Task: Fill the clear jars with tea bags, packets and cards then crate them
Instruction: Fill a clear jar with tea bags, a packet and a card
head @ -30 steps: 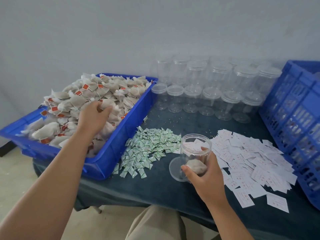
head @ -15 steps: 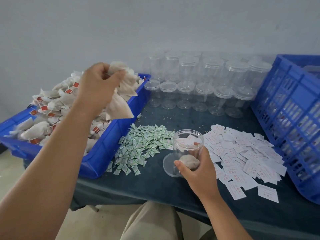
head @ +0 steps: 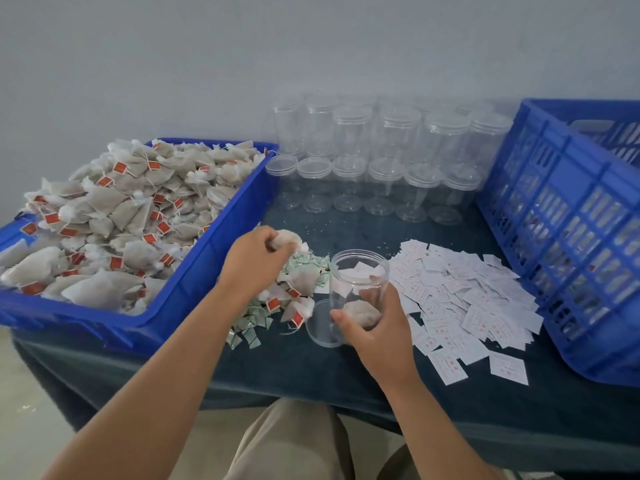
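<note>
My right hand [head: 377, 327] grips an open clear jar [head: 358, 275] standing on the dark table; one tea bag [head: 362, 312] lies at its bottom. My left hand [head: 256, 261] holds a bunch of tea bags [head: 298, 285] just left of the jar's mouth, above the green packets [head: 249, 323]. Several bags dangle from it by their strings with red tags. The jar's lid [head: 320, 325] lies flat beside the jar. White cards [head: 464, 296] are spread to the right of the jar.
A blue bin [head: 194, 271] heaped with tea bags fills the left. Rows of capped empty jars [head: 381, 161] stand at the back. A blue slatted crate [head: 561, 237] stands at the right. My knee shows below the table's front edge.
My left hand lifted a bunch of tea bags out of the bin and carried them right and down, close to the jar. My right hand kept its grip on the jar.
</note>
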Available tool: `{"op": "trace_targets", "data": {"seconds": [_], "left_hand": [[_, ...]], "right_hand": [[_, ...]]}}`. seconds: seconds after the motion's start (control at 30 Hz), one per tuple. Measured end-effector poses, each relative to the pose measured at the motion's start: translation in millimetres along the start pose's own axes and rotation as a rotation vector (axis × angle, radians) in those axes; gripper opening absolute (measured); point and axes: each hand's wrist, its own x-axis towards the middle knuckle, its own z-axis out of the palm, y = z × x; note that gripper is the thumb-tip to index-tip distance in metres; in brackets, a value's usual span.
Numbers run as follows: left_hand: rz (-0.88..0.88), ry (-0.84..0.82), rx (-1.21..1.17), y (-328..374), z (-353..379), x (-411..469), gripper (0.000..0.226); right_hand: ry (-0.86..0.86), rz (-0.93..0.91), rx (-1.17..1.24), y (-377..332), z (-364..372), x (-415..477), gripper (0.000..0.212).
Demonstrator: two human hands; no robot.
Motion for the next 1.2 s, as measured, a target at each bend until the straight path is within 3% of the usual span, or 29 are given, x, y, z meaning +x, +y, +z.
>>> {"op": "trace_targets", "data": {"seconds": [0.13,0.23,0.4,0.47,0.53,0.63,0.7,0.77,0.8,0.87,1.03,1.13,1.2], "left_hand": [[0.088,0.054,-0.248,37,-25,-6,0.027],[0.265,-0.035,-0.36,64,-38,-20,0.03],[0.496,-0.353,0.252,81,-23,-28,0.027],[0.469,-0.417,0.315,81,-12,-26,0.035],[0.393,-0.435,0.145,79,-9,-22,0.038],[0.262,-0.195,-0.103,60,-10,-10,0.02],[0.172,-0.147,0.071,37,-3,-1,0.016],[0.079,-0.262,0.353,14,17,0,0.036],[0.02,-0.29,0.421,3,30,-1,0.043],[-0.007,-0.228,0.447,-11,49,-6,0.034],[0.124,0.0,0.223,-18,53,-11,0.025],[0.068,0.104,-0.206,10,27,-18,0.015],[0.12,0.149,-0.402,34,3,-23,0.022]], "right_hand": [[-0.013,-0.054,-0.049,-2,1,1,0.067],[-0.021,-0.082,-0.068,-3,2,0,0.066],[-0.041,-0.105,-0.082,-2,1,-1,0.069],[-0.044,-0.105,-0.097,-2,1,-2,0.077],[-0.054,-0.108,-0.075,-2,1,-2,0.081],[-0.032,-0.101,-0.087,-2,1,-2,0.077],[-0.006,-0.09,-0.099,-3,1,-2,0.073],[0.001,-0.08,-0.087,-3,1,-2,0.068],[0.002,-0.079,-0.08,-2,1,-2,0.067],[0.0,-0.074,-0.082,-1,1,-1,0.066],[0.006,-0.068,-0.083,0,2,0,0.063],[0.005,-0.065,-0.126,2,1,1,0.067],[0.004,-0.076,-0.141,2,1,1,0.069]]}}
